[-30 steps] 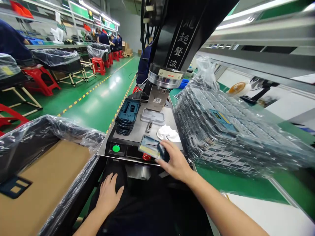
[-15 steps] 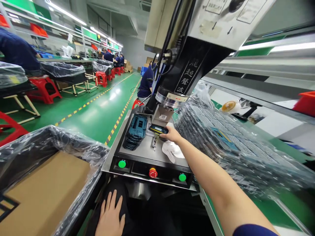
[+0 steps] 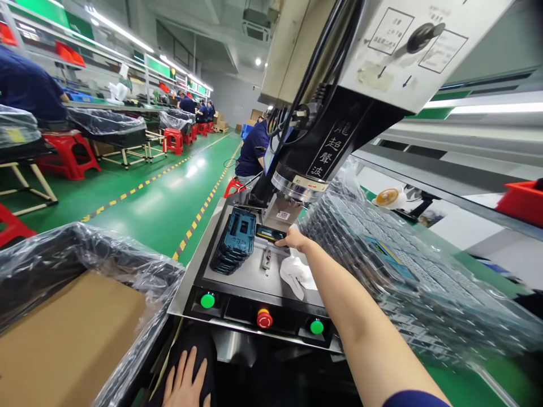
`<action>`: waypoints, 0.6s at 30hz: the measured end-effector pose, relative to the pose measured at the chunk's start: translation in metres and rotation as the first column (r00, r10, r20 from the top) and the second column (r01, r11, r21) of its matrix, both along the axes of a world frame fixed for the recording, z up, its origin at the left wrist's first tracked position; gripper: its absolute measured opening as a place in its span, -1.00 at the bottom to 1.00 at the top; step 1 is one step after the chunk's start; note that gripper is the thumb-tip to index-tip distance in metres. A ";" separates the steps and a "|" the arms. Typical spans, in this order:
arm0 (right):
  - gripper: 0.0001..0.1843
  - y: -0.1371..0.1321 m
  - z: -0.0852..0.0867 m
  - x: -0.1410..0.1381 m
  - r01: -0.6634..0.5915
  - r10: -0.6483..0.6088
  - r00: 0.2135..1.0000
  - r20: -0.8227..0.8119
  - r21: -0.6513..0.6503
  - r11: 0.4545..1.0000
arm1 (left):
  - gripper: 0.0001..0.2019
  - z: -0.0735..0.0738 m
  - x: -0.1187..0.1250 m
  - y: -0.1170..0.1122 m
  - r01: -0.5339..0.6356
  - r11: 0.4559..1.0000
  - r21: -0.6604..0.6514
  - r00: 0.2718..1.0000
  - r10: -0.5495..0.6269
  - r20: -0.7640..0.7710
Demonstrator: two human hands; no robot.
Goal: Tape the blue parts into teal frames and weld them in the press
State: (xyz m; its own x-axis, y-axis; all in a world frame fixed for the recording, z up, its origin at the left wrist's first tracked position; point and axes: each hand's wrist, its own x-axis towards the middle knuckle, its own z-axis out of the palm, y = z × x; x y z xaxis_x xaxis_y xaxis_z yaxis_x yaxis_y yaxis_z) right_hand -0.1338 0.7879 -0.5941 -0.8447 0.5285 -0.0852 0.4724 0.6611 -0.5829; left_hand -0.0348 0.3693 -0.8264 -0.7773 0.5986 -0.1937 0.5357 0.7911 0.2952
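My right hand (image 3: 296, 239) reaches far forward under the black welding head (image 3: 297, 183) of the machine. Its fingers are closed on a small dark plastic part (image 3: 270, 233) with a yellow strip, which lies on the fixture below the horn. A stack of dark blue plastic housings (image 3: 236, 237) stands just left of it on the steel plate (image 3: 250, 271). A white cloth (image 3: 297, 272) lies under my forearm. My left hand (image 3: 186, 384) rests flat on my lap at the bottom edge, fingers spread, holding nothing.
Two green buttons (image 3: 207, 301) (image 3: 316, 327) and a red stop button (image 3: 264, 319) line the machine's front. A plastic-wrapped stack of trays (image 3: 399, 265) fills the right. A bag-lined bin with cardboard (image 3: 68, 333) stands at left. Other people sit at benches beyond the green floor aisle.
My right hand carried the small part from the machine's front edge forward onto the fixture under the welding head. My view tilted up, and my left hand slid toward the bottom edge.
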 end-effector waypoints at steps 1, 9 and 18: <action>-0.49 -0.001 -0.001 -0.001 -0.018 0.018 1.000 0.010 0.010 1.000 | -0.38 -0.001 0.000 0.001 -0.006 1.000 -0.001 1.000 0.006 0.010; -0.49 -0.026 -0.020 -0.004 0.008 -0.007 1.000 -0.006 0.323 0.946 | -0.39 0.001 -0.006 -0.005 0.067 0.997 0.040 0.989 -0.072 0.132; -0.58 -0.070 -0.017 0.011 0.012 -0.011 1.000 -0.004 0.499 0.867 | -0.31 0.007 -0.005 -0.017 0.018 0.980 0.196 0.960 -0.072 0.271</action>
